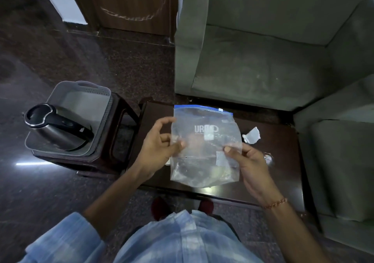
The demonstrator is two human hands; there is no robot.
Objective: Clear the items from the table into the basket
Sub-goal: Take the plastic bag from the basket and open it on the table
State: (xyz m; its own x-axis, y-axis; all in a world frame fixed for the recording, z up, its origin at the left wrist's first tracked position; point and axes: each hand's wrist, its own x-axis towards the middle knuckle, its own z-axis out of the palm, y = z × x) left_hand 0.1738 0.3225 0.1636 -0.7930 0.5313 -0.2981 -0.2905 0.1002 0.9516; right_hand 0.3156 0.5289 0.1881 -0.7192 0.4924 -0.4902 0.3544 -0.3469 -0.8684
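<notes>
I hold a clear zip bag point(204, 147) with a blue seal strip upright over the dark wooden table point(283, 181). My left hand point(159, 147) pinches the bag's left edge and my right hand point(249, 163) pinches its right edge. A torn white paper scrap point(252, 135) lies on the table to the right of the bag, and a small shiny crumpled wrapper point(268, 158) lies just past my right hand. The grey plastic basket point(89, 88) stands on a dark stool to the left, with a steel kettle point(56, 129) lying inside it.
A grey-green sofa point(263, 50) stands behind the table, and another cushioned seat point(340, 161) is on its right. The stool point(113, 141) under the basket touches the table's left end. Dark polished floor point(50, 192) spreads to the left.
</notes>
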